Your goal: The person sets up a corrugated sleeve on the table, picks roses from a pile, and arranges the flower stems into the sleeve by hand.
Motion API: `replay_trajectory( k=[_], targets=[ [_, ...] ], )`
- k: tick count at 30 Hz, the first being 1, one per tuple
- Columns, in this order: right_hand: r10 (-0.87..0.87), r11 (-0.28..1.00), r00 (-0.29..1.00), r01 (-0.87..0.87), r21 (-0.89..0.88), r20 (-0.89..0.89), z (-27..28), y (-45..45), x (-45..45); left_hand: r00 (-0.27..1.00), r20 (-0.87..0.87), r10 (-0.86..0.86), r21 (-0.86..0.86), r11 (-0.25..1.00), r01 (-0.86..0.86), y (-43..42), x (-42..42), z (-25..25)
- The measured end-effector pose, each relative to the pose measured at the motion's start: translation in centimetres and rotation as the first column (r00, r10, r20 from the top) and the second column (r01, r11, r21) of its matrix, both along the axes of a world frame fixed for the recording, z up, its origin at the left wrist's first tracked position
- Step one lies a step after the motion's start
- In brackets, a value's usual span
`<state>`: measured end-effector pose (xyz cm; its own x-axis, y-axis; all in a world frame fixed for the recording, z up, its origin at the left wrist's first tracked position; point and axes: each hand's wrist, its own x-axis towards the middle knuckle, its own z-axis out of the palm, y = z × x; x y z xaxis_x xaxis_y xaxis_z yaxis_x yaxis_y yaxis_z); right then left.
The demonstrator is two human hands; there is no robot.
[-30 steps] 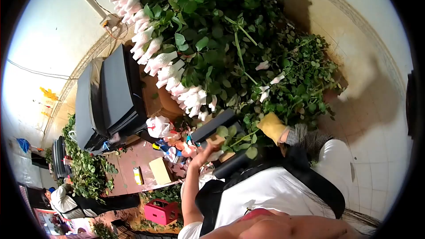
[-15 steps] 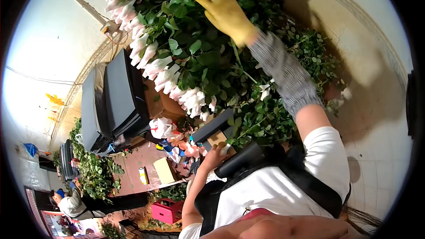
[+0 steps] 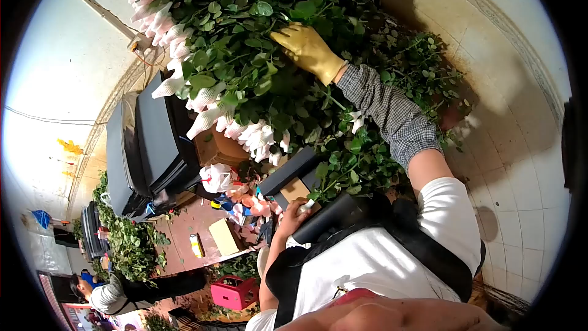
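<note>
My right hand (image 3: 309, 52), in a yellow glove, is sunk into the leaves of a large pile of roses (image 3: 251, 6). Its fingers are bent and closed around leafy stems; the fingertips are partly hidden. Along the left side of the pile, rose heads (image 3: 260, 138) in pale netting hang outward. My left hand (image 3: 293, 217), bare, is close to my body beside a black padded bar (image 3: 324, 217). A rose with a white-wrapped head (image 3: 305, 207) is in its fingers; leaves cover part of it.
Dark grey folded panels (image 3: 159, 135) stand left of the pile. Scraps of coloured material (image 3: 248, 202), a yellow tube (image 3: 196, 245) and a cardboard piece (image 3: 225, 237) lie on the reddish table. A pink stool (image 3: 234, 292) is below. A co-worker (image 3: 110, 294) stands at lower left.
My right hand has come down nearer my body, its fingers now more bent. Several netted heads and leaves on the left have shifted downward and outward. My left hand has hardly moved.
</note>
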<state>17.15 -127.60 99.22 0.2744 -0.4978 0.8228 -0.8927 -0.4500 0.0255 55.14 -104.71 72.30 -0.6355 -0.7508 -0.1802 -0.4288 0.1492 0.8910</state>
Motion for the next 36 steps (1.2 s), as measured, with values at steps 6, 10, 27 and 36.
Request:
replay_trajectory(
  k=[6, 10, 27, 36],
  targets=[
    [0.126, 0.987, 0.985, -0.136, -0.084, -0.121, 1.1, 8.5, 2.9, 0.999, 0.023, 0.024, 0.030, 0.999, -0.025, 0.1, -0.1, 0.3],
    [0.063, 0.975, 0.996, -0.048, 0.218, -0.063, -3.4, 11.4, 1.9, 0.996, -0.080, 0.045, -0.003, 0.999, -0.045, 0.3, 0.0, -0.8],
    [0.028, 0.557, 1.000, -0.017, 0.831, 0.001, -22.7, 26.1, -0.5, 0.988, 0.102, 0.116, -0.408, 0.911, -0.065, 0.6, 0.1, 3.3],
    [-0.028, 0.556, 0.999, 0.046, 0.830, -0.037, -21.1, 25.3, -2.3, 0.983, 0.136, 0.121, -0.425, 0.904, -0.053, 0.7, 0.0, 2.5]
  ],
)
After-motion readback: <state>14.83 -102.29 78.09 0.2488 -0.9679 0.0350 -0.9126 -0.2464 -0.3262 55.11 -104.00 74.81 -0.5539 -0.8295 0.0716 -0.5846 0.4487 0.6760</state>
